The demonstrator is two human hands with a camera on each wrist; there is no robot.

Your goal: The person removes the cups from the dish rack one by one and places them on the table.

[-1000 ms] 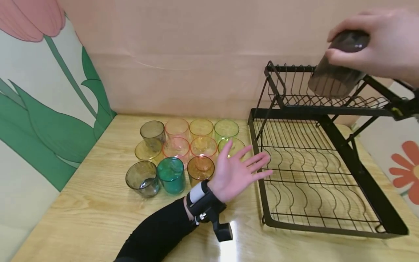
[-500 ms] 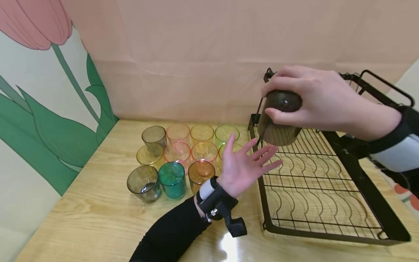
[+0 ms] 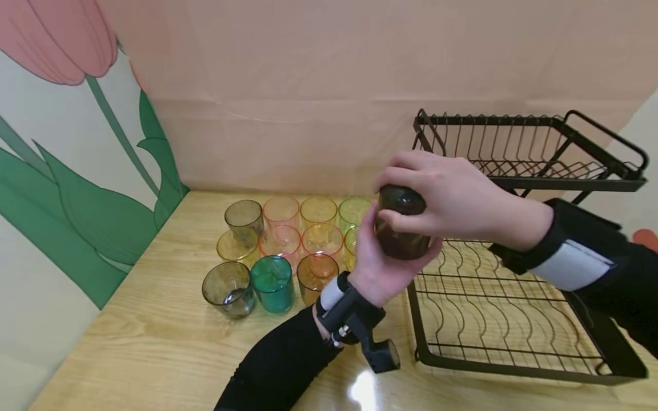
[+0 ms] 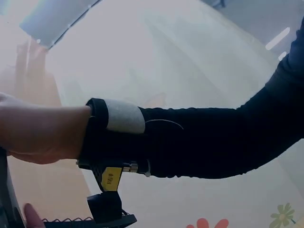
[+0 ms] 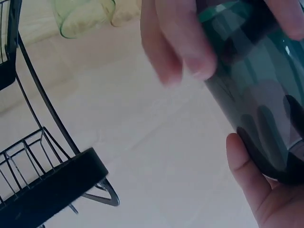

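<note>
My right hand [image 3: 437,194] grips a dark smoky drinking glass [image 3: 403,234] from above, its thick base turned upward. Under it, my left hand [image 3: 380,274] cups the lower end, thumb on the left side and fingertips on the right. The right wrist view shows the glass [image 5: 256,95] tilted, with its lower end against the left palm [image 5: 285,206]. In the left wrist view the right hand [image 4: 35,128] is cut off at the edge. Left of the hands stand several coloured glasses in rows, among them a teal glass [image 3: 272,285], an amber glass [image 3: 316,277] and a grey glass [image 3: 229,288].
A black two-tier dish rack [image 3: 478,371] stands on the wooden table [image 3: 154,354] at the right. Its raised upper basket [image 3: 514,123] is behind the right forearm. A pink cloth backdrop [image 3: 283,85] hangs behind, and a tulip-printed panel [image 3: 103,200] is on the left.
My right hand has carried the dark glass down and left from above the upper basket to the left hand. The left hand, spread palm up before, now cups the glass.
</note>
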